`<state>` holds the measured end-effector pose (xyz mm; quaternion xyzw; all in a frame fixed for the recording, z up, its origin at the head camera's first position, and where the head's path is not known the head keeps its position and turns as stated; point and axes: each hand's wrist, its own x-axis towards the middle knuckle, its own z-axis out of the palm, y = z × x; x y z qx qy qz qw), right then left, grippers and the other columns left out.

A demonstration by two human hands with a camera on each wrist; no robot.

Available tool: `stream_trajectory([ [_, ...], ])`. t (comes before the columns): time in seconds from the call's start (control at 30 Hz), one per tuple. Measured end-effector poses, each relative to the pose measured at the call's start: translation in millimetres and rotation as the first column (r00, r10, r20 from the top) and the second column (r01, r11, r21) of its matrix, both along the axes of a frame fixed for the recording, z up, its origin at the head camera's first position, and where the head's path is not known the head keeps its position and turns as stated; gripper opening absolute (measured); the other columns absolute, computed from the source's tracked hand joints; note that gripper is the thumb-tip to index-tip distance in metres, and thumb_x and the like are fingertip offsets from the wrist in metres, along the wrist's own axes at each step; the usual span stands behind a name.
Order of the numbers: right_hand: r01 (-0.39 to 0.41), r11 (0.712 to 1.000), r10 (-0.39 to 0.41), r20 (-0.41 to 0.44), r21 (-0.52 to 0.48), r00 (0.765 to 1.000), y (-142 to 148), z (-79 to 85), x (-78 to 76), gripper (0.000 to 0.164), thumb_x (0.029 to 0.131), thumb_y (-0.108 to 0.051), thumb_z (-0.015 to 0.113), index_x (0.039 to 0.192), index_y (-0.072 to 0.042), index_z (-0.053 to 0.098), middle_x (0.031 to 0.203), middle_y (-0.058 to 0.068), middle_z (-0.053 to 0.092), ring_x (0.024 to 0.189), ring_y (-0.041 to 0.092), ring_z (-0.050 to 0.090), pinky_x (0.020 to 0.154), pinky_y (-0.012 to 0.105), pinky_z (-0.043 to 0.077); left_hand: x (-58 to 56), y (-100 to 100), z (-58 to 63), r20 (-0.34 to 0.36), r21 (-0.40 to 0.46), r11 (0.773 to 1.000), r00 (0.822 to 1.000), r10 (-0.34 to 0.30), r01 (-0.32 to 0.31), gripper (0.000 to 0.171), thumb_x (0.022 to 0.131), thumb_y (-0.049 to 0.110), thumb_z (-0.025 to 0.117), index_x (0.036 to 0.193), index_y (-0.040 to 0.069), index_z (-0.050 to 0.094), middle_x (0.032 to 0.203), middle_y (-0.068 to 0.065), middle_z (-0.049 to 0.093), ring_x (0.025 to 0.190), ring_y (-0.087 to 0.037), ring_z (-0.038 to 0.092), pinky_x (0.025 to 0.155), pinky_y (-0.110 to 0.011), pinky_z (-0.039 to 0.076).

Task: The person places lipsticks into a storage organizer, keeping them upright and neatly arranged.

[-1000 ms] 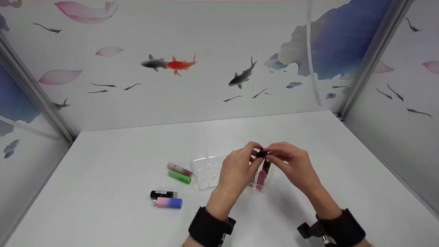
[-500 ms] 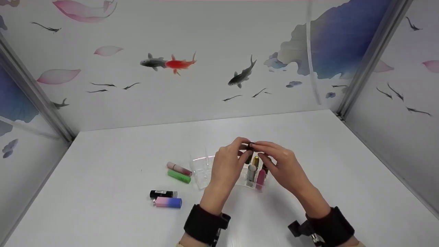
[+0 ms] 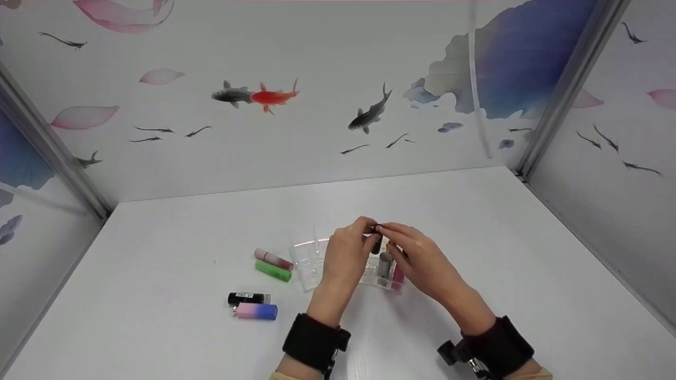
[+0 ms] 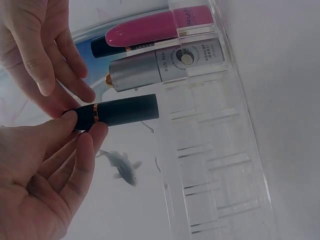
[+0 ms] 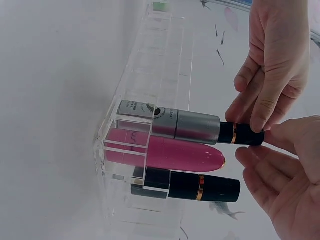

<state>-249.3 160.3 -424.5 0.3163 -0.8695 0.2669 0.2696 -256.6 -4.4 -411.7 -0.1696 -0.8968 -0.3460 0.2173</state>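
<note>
My left hand pinches a black lipstick tube near its gold band, with thumb and fingers around it. The tube stands over the clear divided organizer, its lower end just outside the slots in the left wrist view. My right hand has a fingertip at the tube's upper end, its other fingers spread apart. Seated in slots beside the tube are a silver tube, a glossy pink tube and another black lipstick with a gold band. The hands partly cover the organizer in the head view.
Left of the organizer lie a pale pink tube with a dark red end and a green tube. Nearer lie a black tube and a pink-and-blue one. Printed panels stand around the white table.
Both hands have shifted left with the black lipstick tube, away from the organizer's right end. The silver tube has come into view. The loose tubes on the left have stayed in place.
</note>
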Motion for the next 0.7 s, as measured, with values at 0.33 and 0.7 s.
stream_trajectory([
  [0.33, 0.027, 0.999, -0.024, -0.079, 0.041, 0.997, 1.5, -2.5, -2.6, 0.034, 0.087, 0.002, 0.072, 0.120, 0.000, 0.070, 0.119, 0.013, 0.072, 0.111, 0.030, 0.063, 0.096, 0.050, 0.053, -3.0, 0.5, -1.2, 0.012, -0.016, 1.000, 1.000, -0.020, 0.020, 0.016, 0.093, 0.013, 0.069, 0.108, 0.008, 0.068, 0.101, -0.008, 0.078, 0.084, -0.016, 0.077, 0.071, -0.025, 0.060],
  [0.7, 0.053, 0.993, -0.054, 0.001, 0.102, 0.999, 0.0, -3.3, 0.4, 0.034, 0.089, -0.005, 0.072, 0.122, -0.001, 0.069, 0.122, 0.013, 0.072, 0.115, 0.032, 0.062, 0.100, 0.054, 0.050, -3.6, -0.7, -6.3, 0.052, -0.032, 0.999, 0.999, -0.006, 0.008, 0.015, 0.095, 0.016, 0.067, 0.107, 0.008, 0.069, 0.100, -0.007, 0.078, 0.088, -0.017, 0.076, 0.073, -0.027, 0.060],
])
